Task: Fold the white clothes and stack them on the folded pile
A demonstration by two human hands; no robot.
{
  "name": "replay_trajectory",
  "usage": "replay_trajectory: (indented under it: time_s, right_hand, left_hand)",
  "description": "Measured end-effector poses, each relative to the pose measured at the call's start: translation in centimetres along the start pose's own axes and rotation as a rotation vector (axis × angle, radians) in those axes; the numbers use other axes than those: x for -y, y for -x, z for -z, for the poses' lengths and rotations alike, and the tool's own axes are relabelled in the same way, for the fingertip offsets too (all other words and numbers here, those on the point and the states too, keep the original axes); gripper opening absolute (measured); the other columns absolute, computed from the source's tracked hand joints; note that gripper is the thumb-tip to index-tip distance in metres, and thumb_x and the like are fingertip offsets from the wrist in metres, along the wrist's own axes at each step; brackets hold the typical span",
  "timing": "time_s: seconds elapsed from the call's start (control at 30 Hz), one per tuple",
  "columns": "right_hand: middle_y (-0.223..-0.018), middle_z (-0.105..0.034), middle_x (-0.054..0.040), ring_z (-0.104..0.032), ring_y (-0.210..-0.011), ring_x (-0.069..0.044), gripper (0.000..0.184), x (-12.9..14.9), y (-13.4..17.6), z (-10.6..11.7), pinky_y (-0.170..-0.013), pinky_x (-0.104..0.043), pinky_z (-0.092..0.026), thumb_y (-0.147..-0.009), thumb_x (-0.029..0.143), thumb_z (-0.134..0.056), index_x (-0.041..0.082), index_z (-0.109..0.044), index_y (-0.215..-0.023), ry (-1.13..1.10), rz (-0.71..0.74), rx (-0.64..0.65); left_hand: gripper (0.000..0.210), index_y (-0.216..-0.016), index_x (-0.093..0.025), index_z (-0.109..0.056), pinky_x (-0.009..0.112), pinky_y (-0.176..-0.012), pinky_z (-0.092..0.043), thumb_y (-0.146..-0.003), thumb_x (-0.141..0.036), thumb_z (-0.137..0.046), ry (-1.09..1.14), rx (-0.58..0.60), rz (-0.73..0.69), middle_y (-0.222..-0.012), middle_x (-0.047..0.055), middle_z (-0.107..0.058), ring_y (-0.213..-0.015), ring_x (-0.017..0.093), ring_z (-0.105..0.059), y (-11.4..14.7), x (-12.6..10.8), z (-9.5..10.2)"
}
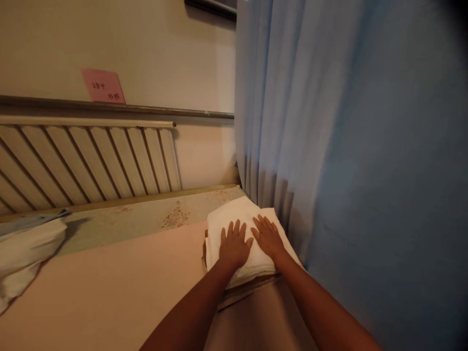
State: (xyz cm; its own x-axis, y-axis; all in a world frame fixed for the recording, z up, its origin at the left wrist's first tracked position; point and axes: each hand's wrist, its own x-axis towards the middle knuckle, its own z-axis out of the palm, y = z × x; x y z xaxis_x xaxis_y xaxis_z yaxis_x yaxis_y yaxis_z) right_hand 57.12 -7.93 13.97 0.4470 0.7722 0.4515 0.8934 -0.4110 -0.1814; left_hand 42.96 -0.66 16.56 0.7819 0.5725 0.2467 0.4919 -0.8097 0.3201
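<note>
A stack of folded white cloths (234, 212) lies at the right end of the flat surface, close to the curtain. My left hand (234, 247) rests flat on the top cloth, its fingers spread. Beside it my right hand (268, 238) also presses flat on the white cloth, fingers apart and pointing up and to the left. Under the white layers, darker brownish folded edges (252, 285) stick out at the front. Neither hand grips anything.
A blue curtain (292, 122) hangs along the right side. Loose crumpled white cloth (32, 253) lies at the left. Behind are a floral strip (175, 217), a radiator (87, 161), a wall rail (164, 110) and a pink paper (103, 86) with handwriting.
</note>
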Motion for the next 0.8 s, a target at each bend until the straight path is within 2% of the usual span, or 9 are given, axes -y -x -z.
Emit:
replay_trajectory:
  time_s: [0.07,0.13,0.3,0.43,0.57,0.8]
  right_hand:
    - [-0.149,-0.038,-0.0096,-0.03,-0.138,-0.03,0.047,-0.3,0.7,-1.3,-0.111,-0.051,-0.022,-0.095,0.038,-0.038,0.023,-0.044,-0.14,0.003,-0.001,0.001]
    - [-0.149,-0.036,-0.0094,-0.029,-0.139,-0.03,0.048,-0.7,0.8,-1.4,-0.111,-0.051,-0.021,-0.095,0.039,-0.038,0.023,-0.044,-0.14,-0.006,0.012,-0.004]
    - [-0.149,-0.037,-0.0106,-0.031,-0.137,-0.031,0.047,-0.5,-0.6,0.9,-0.109,-0.051,-0.025,-0.095,0.041,-0.038,0.023,-0.046,-0.138,-0.013,0.01,0.074]
    - [-0.154,-0.028,-0.0075,-0.023,-0.141,-0.029,0.048,0.6,-1.0,1.9,-0.111,-0.051,-0.019,-0.096,0.041,-0.037,0.026,-0.041,-0.142,-0.001,0.105,-0.01]
    - [-0.148,-0.04,-0.0036,-0.028,-0.139,-0.026,0.042,1.2,0.1,0.9,-0.111,-0.049,-0.019,-0.097,0.034,-0.035,0.029,-0.048,-0.136,0.023,0.157,0.042]
    - [-0.147,-0.04,-0.0075,-0.029,-0.137,-0.032,0.045,0.9,1.0,-0.6,-0.109,-0.056,-0.019,-0.095,0.037,-0.038,0.025,-0.048,-0.137,0.105,0.08,-0.05]
  left_hand:
    - [0.058,-0.144,-0.023,-0.037,0.055,-0.115,-0.011,-0.091,-0.046,-0.038,-0.026,-0.086,-0.01,-0.155,0.007,-0.027,-0.143,0.03,-0.019,0.4,0.6,-1.4]
    - [0.057,-0.144,-0.024,-0.037,0.053,-0.115,-0.012,-0.092,-0.047,-0.036,-0.036,-0.134,-0.017,-0.154,0.007,-0.029,-0.143,0.029,-0.02,0.7,0.8,-2.0]
    - [0.057,-0.143,-0.024,-0.039,0.054,-0.115,-0.014,-0.091,-0.047,-0.038,-0.034,-0.16,-0.008,-0.153,0.007,-0.031,-0.142,0.03,-0.022,0.8,0.8,-1.8]
    - [0.056,-0.143,-0.023,-0.038,0.054,-0.114,-0.015,-0.092,-0.046,-0.036,-0.027,-0.178,-0.013,-0.152,0.008,-0.033,-0.142,0.03,-0.023,1.0,0.9,-1.8]
    - [0.055,-0.142,-0.023,-0.041,0.054,-0.115,-0.015,-0.092,-0.046,-0.036,-0.022,-0.204,-0.037,-0.152,0.008,-0.033,-0.142,0.03,-0.023,1.5,1.2,-2.0]
    - [0.062,-0.143,-0.021,-0.038,0.054,-0.115,-0.014,-0.092,-0.055,-0.032,-0.005,-0.219,0.02,-0.152,0.01,-0.034,-0.142,0.03,-0.021,2.5,2.3,-1.8]
